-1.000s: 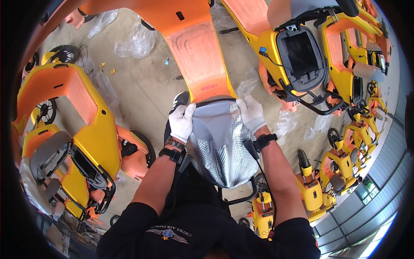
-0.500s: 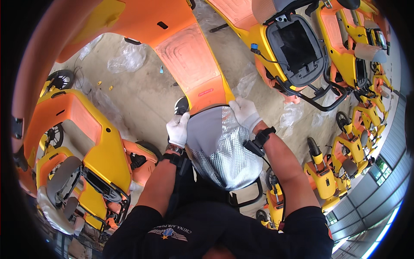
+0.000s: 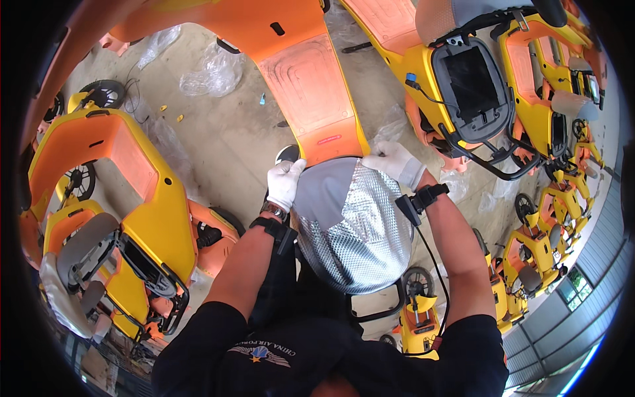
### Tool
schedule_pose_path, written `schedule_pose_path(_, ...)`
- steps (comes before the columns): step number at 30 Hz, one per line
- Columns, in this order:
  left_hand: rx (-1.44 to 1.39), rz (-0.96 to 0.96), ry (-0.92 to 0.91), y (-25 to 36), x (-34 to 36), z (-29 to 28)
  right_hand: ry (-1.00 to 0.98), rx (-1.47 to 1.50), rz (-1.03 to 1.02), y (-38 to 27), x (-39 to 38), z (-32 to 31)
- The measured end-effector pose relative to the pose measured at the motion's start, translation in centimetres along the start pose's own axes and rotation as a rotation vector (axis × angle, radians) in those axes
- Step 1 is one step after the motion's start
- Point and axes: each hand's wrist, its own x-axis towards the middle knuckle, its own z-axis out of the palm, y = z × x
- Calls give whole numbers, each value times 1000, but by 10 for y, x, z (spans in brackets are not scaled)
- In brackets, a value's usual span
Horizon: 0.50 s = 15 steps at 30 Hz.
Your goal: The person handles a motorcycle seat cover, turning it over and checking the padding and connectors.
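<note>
A silver quilted foil cover [image 3: 368, 245] with a grey upper-left part lies over the seat of a yellow and orange scooter, just below its orange footboard [image 3: 307, 106]. My left hand [image 3: 286, 182], in a white glove, pinches the cover's far left edge. My right hand [image 3: 393, 163], also gloved, has its fingers closed on the far right edge. A black frame bar [image 3: 380, 312] shows beneath the cover's near end.
Yellow and orange scooters stand close on my left [image 3: 159, 225] and at upper right, one with an open seat compartment [image 3: 466, 83]. More scooters [image 3: 529, 255] line the right side by a corrugated wall. Crumpled clear plastic [image 3: 211, 69] lies on the concrete floor.
Both my hands have shifted right in view, the right one further, and the cover's foil part now spreads wider and rounder over the seat, showing less grey.
</note>
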Motion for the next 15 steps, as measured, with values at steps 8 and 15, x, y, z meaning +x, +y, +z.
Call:
schedule_pose_path(8,72,77,-4,-12,1,-4,-411,-129,-56,-51,29,-9)
schedule_pose_path(15,43,42,-17,-2,-1,0,-627,-289,-48,-48,56,-10)
